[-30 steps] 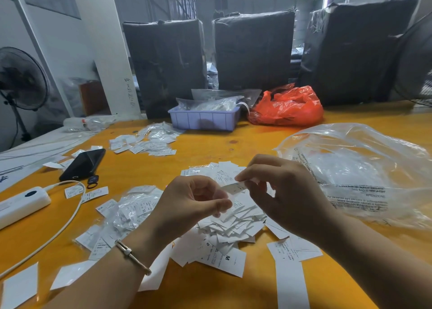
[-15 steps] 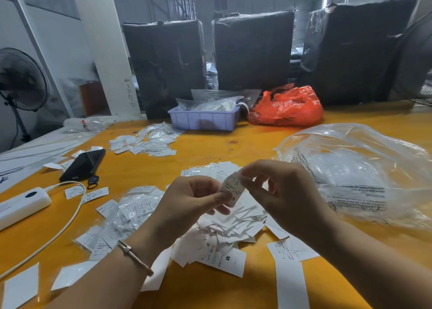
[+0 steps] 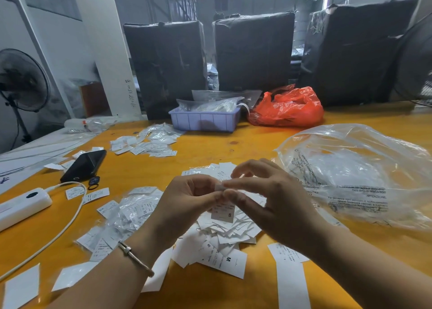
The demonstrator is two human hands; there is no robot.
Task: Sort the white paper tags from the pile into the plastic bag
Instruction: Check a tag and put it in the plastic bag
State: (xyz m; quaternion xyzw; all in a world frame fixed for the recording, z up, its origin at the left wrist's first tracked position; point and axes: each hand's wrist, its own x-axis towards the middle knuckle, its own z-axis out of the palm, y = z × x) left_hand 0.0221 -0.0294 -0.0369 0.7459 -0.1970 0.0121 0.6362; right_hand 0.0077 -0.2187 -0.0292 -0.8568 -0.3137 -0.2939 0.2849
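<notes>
A pile of white paper tags (image 3: 224,238) lies on the orange table in front of me. Just above it my left hand (image 3: 187,203) and my right hand (image 3: 273,203) meet and together pinch one white tag (image 3: 223,211) marked S, which hangs down between the fingertips. The large clear plastic bag (image 3: 357,175) with printed warnings lies crumpled on the table to the right of my right hand, apart from it. More tags inside small clear sleeves (image 3: 131,212) lie left of my left hand.
A black phone (image 3: 84,164), a white power strip (image 3: 23,205) with its cable and loose tags lie at the left. Farther back sit another tag heap (image 3: 149,142), a lilac tray (image 3: 204,119) and a red bag (image 3: 287,107). Black wrapped bales stand behind the table.
The tag has turned from lying flat between my fingertips to hanging down. My right hand has shifted left toward my left hand, and both now pinch the tag's top.
</notes>
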